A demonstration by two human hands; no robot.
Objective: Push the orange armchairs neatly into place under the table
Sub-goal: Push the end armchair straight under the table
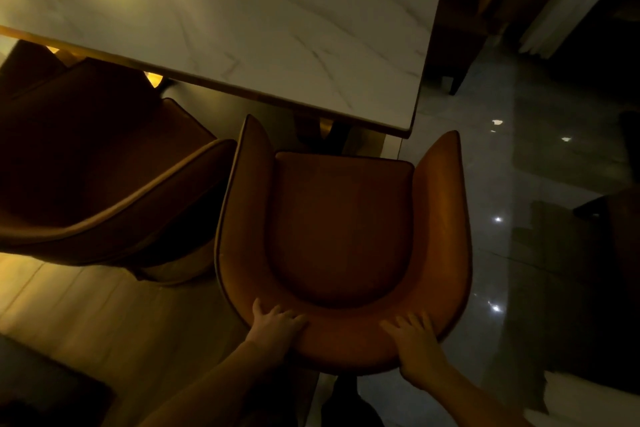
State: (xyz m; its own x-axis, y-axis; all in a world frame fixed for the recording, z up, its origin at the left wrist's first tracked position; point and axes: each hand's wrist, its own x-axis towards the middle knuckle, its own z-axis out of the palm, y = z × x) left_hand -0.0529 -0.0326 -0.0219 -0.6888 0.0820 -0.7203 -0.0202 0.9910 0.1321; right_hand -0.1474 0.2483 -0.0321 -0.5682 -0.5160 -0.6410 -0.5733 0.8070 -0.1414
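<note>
An orange armchair point(341, 225) stands directly below me, facing the near right corner of a white marble table point(263, 31). Its seat lies outside the table edge; the arm tips reach about level with the corner. My left hand point(275, 324) grips the top of the curved backrest on its left side, fingers over the rim. On the right side of the same backrest my right hand point(415, 340) rests with fingers spread over the top. A second orange armchair point(104, 177) sits to the left, angled, close against the first chair's left arm.
Glossy grey tiles point(519, 184) with light reflections cover the floor at right; pale wood flooring point(86, 305) lies at left. A dark wooden cabinet point(464, 45) stands beyond the table's right end. A dark object point(602, 218) sits at the far right.
</note>
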